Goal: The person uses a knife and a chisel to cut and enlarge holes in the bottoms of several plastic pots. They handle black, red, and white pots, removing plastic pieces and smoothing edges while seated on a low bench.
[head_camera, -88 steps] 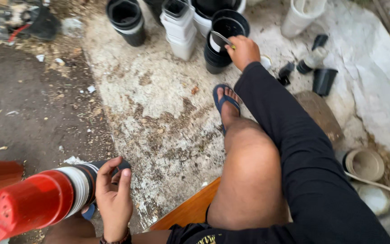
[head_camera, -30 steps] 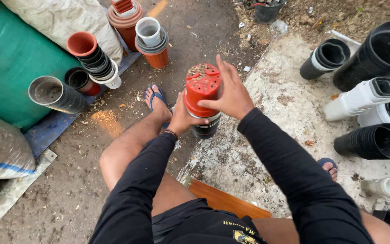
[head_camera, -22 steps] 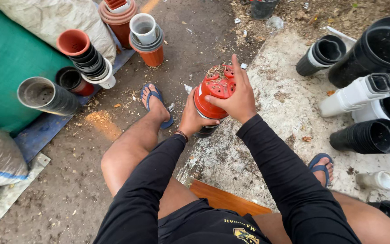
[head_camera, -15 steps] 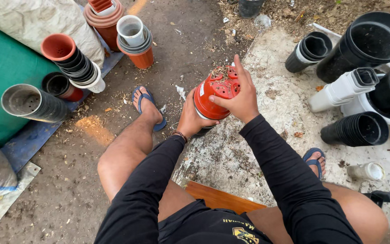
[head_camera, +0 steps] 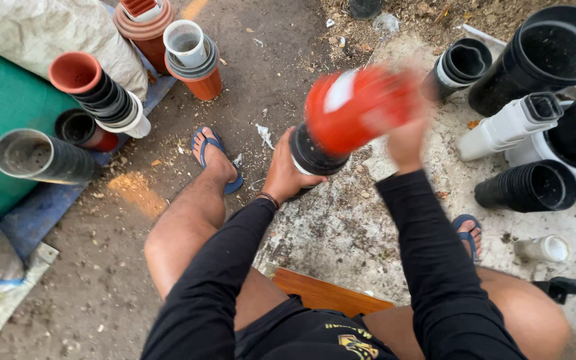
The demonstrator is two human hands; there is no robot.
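Hands grip stacked pots above open bare concrete.

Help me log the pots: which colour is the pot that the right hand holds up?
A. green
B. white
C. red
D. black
C: the right hand grips a blurred red pot, while the left hand holds the black stack beneath it.
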